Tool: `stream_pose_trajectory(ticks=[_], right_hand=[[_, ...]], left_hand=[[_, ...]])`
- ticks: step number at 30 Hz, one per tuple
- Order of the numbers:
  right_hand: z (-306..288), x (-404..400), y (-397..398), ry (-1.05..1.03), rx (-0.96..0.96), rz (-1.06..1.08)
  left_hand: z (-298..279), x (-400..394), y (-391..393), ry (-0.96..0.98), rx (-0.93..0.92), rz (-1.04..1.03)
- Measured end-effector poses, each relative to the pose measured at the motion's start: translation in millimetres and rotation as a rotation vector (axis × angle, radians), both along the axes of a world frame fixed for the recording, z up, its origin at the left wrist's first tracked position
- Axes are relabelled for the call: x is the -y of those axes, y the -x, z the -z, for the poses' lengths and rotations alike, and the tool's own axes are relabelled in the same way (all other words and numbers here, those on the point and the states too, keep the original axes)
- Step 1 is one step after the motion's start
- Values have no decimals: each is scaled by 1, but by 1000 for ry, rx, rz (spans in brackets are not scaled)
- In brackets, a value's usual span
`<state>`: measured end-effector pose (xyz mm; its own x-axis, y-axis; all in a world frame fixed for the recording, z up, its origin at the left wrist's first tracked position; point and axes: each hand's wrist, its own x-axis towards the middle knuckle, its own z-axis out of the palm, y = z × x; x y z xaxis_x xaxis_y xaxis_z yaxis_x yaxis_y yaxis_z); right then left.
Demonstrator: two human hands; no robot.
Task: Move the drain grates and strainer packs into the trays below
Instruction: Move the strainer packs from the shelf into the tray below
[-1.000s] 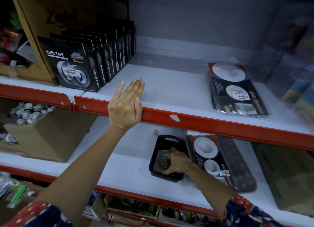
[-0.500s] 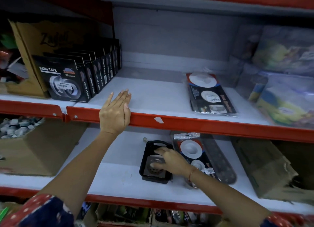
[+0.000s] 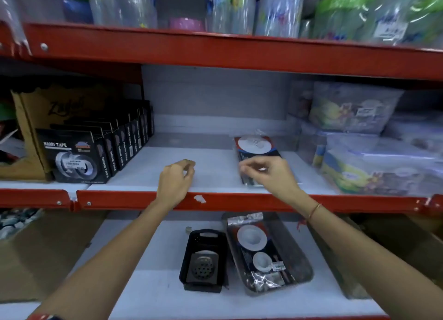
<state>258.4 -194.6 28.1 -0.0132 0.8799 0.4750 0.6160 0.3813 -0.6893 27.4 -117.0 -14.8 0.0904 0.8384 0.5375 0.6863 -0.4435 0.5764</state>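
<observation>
On the middle shelf a strainer pack lies flat, black and red with a white round strainer at its top. My right hand covers its near end, with fingers and thumb pinched at the pack's left edge. My left hand rests on the shelf's front lip, fingers curled, holding nothing. On the lower shelf a small black tray holds a square metal drain grate. Beside it to the right, a longer dark tray holds another strainer pack.
Black nano tape boxes stand in a row at the middle shelf's left. Clear bags of goods crowd its right. Cardboard boxes flank the trays below. The red shelf rail crosses between the shelves and my forearms.
My right hand left the drain grate in the small black tray and rose to the strainer pack on the middle shelf. My left hand curled its fingers. The view tilted upward.
</observation>
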Motion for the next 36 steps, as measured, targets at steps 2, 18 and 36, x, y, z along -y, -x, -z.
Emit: stream_pose_trajectory(ticks=[2, 18, 36], right_hand=[[-7, -21, -26, -23, -80, 125], [1, -132, -135, 539, -630, 249], [-1, 19, -115, 543, -762, -39]], left_hand=[[-10, -14, -22, 162, 161, 33], [-31, -86, -155, 761, 757, 207], [-37, 60, -102, 748, 801, 324]])
